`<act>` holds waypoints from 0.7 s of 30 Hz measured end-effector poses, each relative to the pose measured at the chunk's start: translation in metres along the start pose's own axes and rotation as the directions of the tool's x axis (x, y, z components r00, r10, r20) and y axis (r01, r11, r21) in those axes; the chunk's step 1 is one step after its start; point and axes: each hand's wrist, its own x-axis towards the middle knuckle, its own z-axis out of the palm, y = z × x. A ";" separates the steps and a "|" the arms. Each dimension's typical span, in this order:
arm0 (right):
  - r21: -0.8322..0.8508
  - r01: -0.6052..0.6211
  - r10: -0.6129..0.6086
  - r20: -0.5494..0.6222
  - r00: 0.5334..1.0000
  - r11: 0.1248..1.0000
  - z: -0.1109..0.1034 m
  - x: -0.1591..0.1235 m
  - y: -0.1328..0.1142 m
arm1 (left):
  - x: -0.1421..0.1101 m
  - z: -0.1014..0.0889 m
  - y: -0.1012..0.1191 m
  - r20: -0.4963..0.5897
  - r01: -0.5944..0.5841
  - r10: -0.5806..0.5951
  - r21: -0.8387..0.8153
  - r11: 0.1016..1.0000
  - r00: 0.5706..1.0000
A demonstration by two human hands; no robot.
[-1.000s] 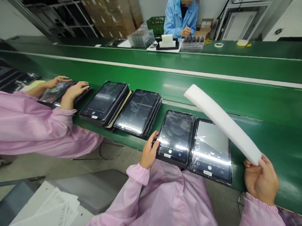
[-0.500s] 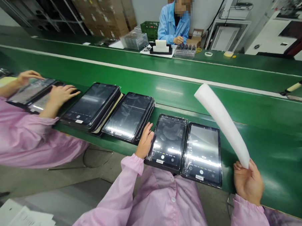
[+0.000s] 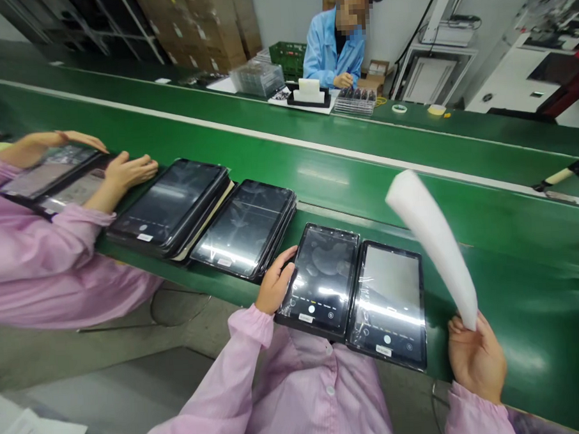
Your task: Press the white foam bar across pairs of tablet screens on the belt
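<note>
My right hand [image 3: 478, 356] is closed on the lower end of a white foam sheet [image 3: 432, 243], which rises and curves up to the left above the green bench. My left hand [image 3: 276, 286] lies with fingers stretched out along the left edge of a tablet [image 3: 321, 273], touching its side. That tablet's lit screen shows a camera-style display, with a small white label near the bottom. Right beside it is a second tablet [image 3: 387, 296], with a similar display and a bright, reflective screen under clear film.
To the left stand two stacks of tablets, a nearer stack [image 3: 246, 225] and a farther stack [image 3: 168, 200]. A co-worker's hands [image 3: 124, 173] rest over more tablets there. Across the green conveyor [image 3: 326, 170], a person in blue [image 3: 332, 42] sits by plastic trays [image 3: 354, 102].
The foam sheet's upper end has swung slightly right and down, its lower end still in my right hand. My left hand has shifted slightly left and down, still against the tablet.
</note>
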 end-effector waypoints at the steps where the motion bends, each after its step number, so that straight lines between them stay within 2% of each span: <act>1: 0.003 -0.007 0.007 -0.009 1.000 1.000 -0.001 0.001 0.000 | 0.000 0.000 0.000 0.003 -0.005 0.005 0.001 1.000 1.000; 4: 0.018 -0.001 0.001 -0.030 1.000 1.000 -0.003 0.002 0.001 | 0.000 0.000 -0.002 0.006 -0.019 0.019 0.014 1.000 1.000; 12: 0.012 0.012 -0.012 0.000 1.000 1.000 -0.002 0.003 0.002 | 0.001 0.000 -0.004 0.005 -0.055 0.055 0.035 0.998 0.998; 21: 0.005 0.022 -0.022 -0.014 1.000 1.000 0.000 0.001 0.001 | 0.004 0.000 -0.003 -0.001 -0.051 0.051 0.056 0.997 0.999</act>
